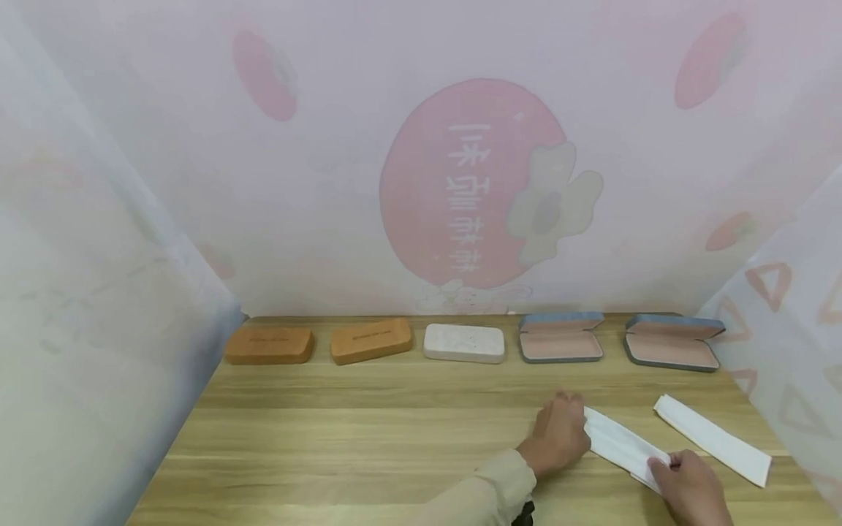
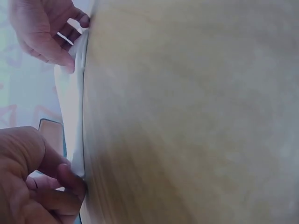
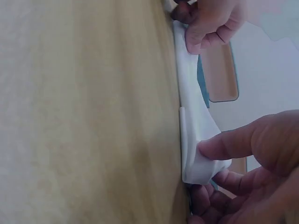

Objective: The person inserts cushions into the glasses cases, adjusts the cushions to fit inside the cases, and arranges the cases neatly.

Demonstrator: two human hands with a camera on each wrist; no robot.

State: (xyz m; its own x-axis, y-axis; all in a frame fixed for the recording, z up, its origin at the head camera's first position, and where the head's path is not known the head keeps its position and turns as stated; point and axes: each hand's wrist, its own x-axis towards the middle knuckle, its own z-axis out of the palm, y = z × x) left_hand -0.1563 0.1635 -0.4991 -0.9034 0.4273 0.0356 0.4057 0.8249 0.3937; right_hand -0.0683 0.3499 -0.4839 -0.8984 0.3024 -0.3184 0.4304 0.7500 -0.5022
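A white cloth (image 1: 621,442), folded into a long strip, lies on the table between my two hands. At its left end my left hand (image 1: 559,435) pinches it with thumb and curled fingers. My right hand (image 1: 693,486) grips the other end, thumb on top and fingers beneath, as the right wrist view shows. A folded-over layer of the cloth (image 3: 190,158) shows by the right thumb. To the right of that hand lies a second white folded strip (image 1: 713,438), touched by neither hand.
Along the back of the wooden table (image 1: 329,438) stand two brown cases (image 1: 270,347), one white case (image 1: 464,345) and two opened blue cases (image 1: 561,343) with pink lining. A printed wall (image 1: 329,183) rises behind them, with side walls left and right.
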